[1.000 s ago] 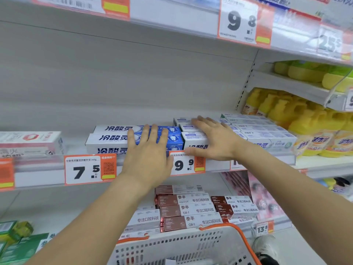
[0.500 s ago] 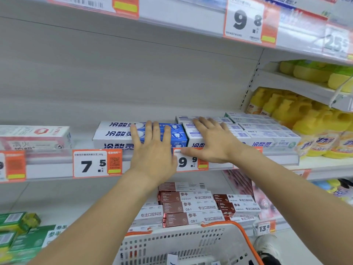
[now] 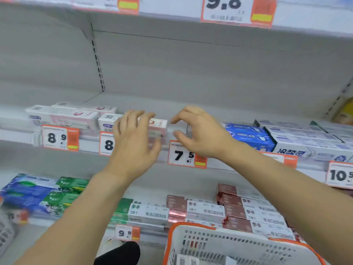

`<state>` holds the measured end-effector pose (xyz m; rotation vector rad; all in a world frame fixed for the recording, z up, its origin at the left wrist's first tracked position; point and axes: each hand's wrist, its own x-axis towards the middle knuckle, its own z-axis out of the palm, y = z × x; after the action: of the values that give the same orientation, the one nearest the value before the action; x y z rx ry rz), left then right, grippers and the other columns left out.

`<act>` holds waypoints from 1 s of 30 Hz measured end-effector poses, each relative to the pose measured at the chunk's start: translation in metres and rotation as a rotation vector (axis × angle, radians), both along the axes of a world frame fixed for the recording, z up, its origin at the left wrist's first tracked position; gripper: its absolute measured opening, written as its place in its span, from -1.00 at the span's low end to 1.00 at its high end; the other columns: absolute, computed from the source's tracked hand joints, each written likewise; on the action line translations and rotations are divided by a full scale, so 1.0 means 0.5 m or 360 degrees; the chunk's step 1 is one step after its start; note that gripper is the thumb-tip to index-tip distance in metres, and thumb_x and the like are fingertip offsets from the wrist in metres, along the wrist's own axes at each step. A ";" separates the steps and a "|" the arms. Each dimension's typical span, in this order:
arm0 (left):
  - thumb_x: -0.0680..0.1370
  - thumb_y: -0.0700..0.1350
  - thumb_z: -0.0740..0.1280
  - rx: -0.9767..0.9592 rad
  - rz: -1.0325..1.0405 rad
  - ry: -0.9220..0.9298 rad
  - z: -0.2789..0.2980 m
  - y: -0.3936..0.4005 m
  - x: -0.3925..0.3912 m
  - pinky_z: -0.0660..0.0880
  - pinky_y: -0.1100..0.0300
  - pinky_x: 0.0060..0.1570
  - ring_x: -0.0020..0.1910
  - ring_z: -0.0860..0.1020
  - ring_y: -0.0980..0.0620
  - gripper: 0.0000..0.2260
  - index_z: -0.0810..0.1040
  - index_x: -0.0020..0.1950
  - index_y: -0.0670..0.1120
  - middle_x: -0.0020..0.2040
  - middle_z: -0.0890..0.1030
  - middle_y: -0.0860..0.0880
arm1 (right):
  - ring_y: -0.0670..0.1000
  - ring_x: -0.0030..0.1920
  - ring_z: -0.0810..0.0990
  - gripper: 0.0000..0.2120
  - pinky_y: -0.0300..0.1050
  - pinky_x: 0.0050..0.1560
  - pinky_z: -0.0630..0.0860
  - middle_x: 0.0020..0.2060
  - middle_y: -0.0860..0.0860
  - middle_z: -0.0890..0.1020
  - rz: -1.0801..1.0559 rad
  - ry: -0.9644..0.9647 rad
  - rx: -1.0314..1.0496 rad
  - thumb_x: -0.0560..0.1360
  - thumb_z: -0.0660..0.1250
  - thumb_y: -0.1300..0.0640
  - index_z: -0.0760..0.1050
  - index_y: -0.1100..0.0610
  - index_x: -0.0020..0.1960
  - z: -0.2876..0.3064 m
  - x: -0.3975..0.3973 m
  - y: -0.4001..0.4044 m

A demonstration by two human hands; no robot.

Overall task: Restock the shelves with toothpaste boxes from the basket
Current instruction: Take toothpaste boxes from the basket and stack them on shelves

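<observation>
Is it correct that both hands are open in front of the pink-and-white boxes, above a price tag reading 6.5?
Not quite. The head view shows the left hand and right hand open by the pink-and-white boxes, but the price tag reads 7.5.

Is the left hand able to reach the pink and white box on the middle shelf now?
Probably yes: the left hand is open right in front of the pink and white box, with nothing between them.
</observation>
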<state>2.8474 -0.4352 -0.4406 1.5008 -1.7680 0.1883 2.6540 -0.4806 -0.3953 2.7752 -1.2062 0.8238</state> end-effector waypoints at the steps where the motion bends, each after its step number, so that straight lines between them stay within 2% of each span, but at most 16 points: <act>1: 0.46 0.04 0.28 -0.0022 0.0095 0.0042 -0.004 0.002 0.039 0.11 -0.10 0.40 0.41 0.26 -0.12 -0.51 0.44 0.37 -0.07 0.35 0.41 -0.14 | 0.08 0.13 0.54 -0.71 0.01 0.17 0.47 0.06 0.01 0.58 0.0034 0.0021 0.0025 0.51 0.32 0.04 0.57 0.07 0.20 -0.001 0.037 -0.010; 4: 0.45 0.12 0.28 -0.0034 0.0370 0.0136 -0.001 0.005 0.149 0.09 -0.07 0.40 0.43 0.23 -0.11 -0.45 0.43 0.39 -0.09 0.40 0.38 -0.16 | 0.12 0.22 0.52 -0.64 0.04 0.25 0.45 0.17 0.05 0.57 0.0109 0.0133 0.0145 0.56 0.34 0.05 0.51 0.05 0.34 -0.006 0.127 -0.043; 7: 0.39 0.38 0.15 0.0132 0.0476 -0.0030 0.015 -0.017 0.236 -0.01 -0.16 0.46 0.52 0.16 -0.15 -0.21 0.31 0.49 -0.06 0.52 0.26 -0.15 | 0.05 0.17 0.56 -0.69 0.04 0.18 0.51 0.17 -0.03 0.59 0.0086 0.0165 0.0154 0.56 0.36 0.03 0.57 0.00 0.29 -0.016 0.159 -0.063; 10: 0.27 0.58 0.01 0.0472 0.0423 -0.0323 0.024 -0.054 0.294 -0.15 -0.25 0.48 0.60 -0.03 -0.10 -0.01 0.13 0.58 0.05 0.62 0.07 -0.08 | -0.01 0.13 0.58 -0.73 0.03 0.17 0.52 0.16 -0.08 0.60 0.0042 0.0117 0.0133 0.55 0.37 0.06 0.60 0.00 0.25 -0.019 0.148 -0.065; 12: 0.18 0.64 -0.03 0.0664 0.0362 -0.0445 0.024 -0.072 0.311 -0.21 -0.30 0.47 0.61 -0.10 -0.08 0.09 0.09 0.59 0.08 0.62 0.07 -0.06 | 0.03 0.13 0.58 -0.74 0.07 0.17 0.51 0.14 -0.05 0.61 0.0010 0.0167 0.0121 0.54 0.37 0.09 0.60 0.02 0.23 -0.014 0.136 -0.062; 15: 0.13 0.70 0.08 0.0742 0.0298 -0.0512 0.023 -0.079 0.301 -0.21 -0.29 0.49 0.60 -0.06 -0.11 0.21 0.07 0.60 0.00 0.61 0.08 -0.11 | 0.12 0.13 0.55 -0.77 0.11 0.17 0.48 0.07 -0.01 0.64 -0.0052 0.0321 0.0074 0.51 0.40 0.07 0.59 0.02 0.17 0.006 0.127 -0.060; 18: 0.10 0.71 0.00 0.0692 0.0314 -0.0619 0.019 -0.073 0.273 -0.15 -0.28 0.50 0.60 -0.02 -0.14 0.27 0.04 0.60 -0.07 0.60 0.08 -0.17 | 0.11 0.15 0.53 -0.79 0.06 0.19 0.46 0.05 0.00 0.65 -0.0179 0.0454 0.0084 0.49 0.43 0.04 0.58 0.03 0.12 0.030 0.117 -0.051; 21: 0.15 0.71 -0.01 0.0723 0.0251 -0.0650 0.024 -0.069 0.237 -0.14 -0.28 0.51 0.60 -0.04 -0.15 0.25 0.00 0.61 -0.10 0.61 0.05 -0.19 | 0.10 0.16 0.55 -0.77 0.04 0.16 0.49 0.11 0.00 0.63 -0.0233 0.0452 0.0152 0.51 0.40 0.05 0.55 0.02 0.15 0.032 0.107 -0.035; 25: 0.31 0.57 -0.02 0.0713 0.0177 -0.0715 0.029 -0.069 0.184 -0.12 -0.30 0.50 0.60 -0.06 -0.12 0.06 -0.03 0.61 -0.10 0.62 -0.01 -0.17 | 0.12 0.23 0.51 -0.65 0.03 0.20 0.47 0.24 0.02 0.53 -0.0263 0.0419 0.0094 0.54 0.33 0.09 0.45 0.06 0.32 0.004 0.091 -0.008; 28: 0.44 0.49 0.08 0.0680 0.0166 -0.0734 0.026 -0.072 0.178 -0.09 -0.34 0.48 0.60 -0.04 -0.09 -0.06 0.00 0.61 -0.10 0.62 0.03 -0.12 | 0.10 0.36 0.41 -0.52 -0.01 0.29 0.42 0.39 0.01 0.43 -0.0256 0.0460 0.0050 0.56 0.29 0.08 0.33 0.06 0.47 -0.016 0.088 0.013; 30: 0.46 0.46 0.09 0.0648 0.0149 -0.0733 0.026 -0.072 0.182 -0.08 -0.34 0.48 0.60 -0.01 -0.08 -0.10 0.02 0.61 -0.08 0.62 0.07 -0.10 | 0.11 0.39 0.38 -0.49 -0.05 0.32 0.37 0.42 0.02 0.40 -0.0257 0.0486 0.0040 0.56 0.29 0.06 0.30 0.09 0.49 -0.018 0.091 0.019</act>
<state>2.9382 -0.4710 -0.4277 1.9493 -2.1962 0.2472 2.6996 -0.4713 -0.4045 2.6485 -1.3615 0.3585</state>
